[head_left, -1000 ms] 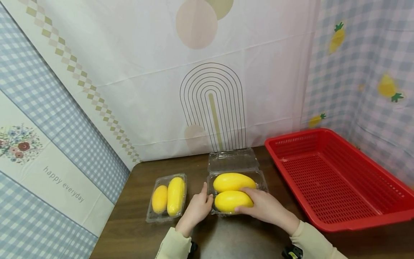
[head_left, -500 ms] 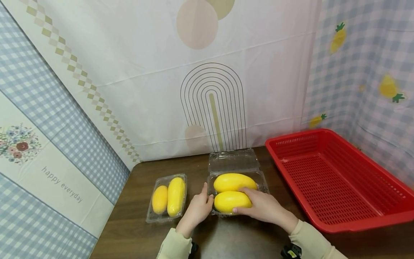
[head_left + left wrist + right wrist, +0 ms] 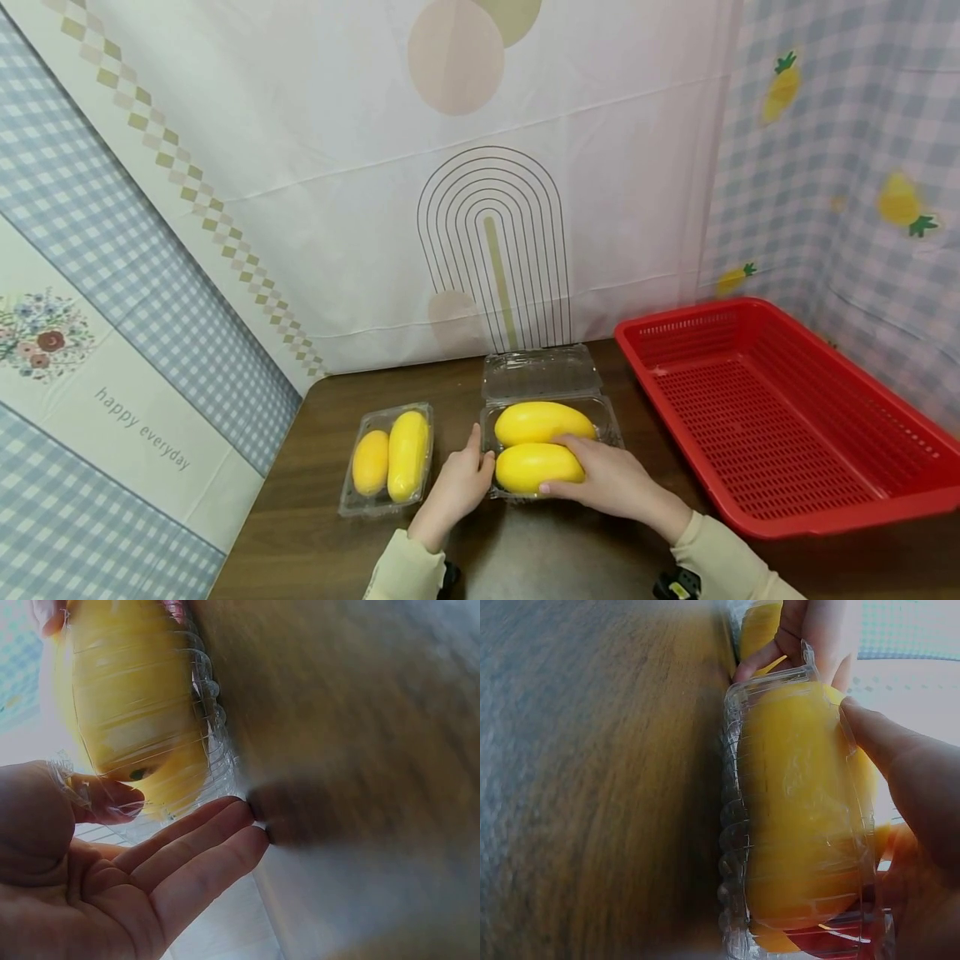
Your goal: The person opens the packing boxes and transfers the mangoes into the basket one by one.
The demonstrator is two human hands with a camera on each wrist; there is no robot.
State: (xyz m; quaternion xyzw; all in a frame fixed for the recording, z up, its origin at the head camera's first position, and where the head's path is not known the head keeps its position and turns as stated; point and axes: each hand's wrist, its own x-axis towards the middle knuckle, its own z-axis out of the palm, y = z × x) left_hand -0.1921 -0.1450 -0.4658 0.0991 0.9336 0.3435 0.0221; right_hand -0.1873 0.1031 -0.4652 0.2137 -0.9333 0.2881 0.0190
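Your right hand (image 3: pixel 611 482) curls over the near yellow oblong fruit (image 3: pixel 534 467) in the open clear plastic clamshell box (image 3: pixel 607 414); a second fruit (image 3: pixel 542 422) lies behind it. Your left hand (image 3: pixel 459 482), fingers straight, thumb hooked on the rim, steadies the box's left wall. Both fruits look seated; hinged lid (image 3: pixel 540 372) not yet closed. Closed clear box of two fruits (image 3: pixel 388 458) sits left; red perforated plastic basket (image 3: pixel 780 417) holds nothing.

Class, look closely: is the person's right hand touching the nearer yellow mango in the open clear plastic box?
Touching. The head view shows the right hand with fingers curled over the nearer yellow mango; the right wrist view shows the thumb on it.
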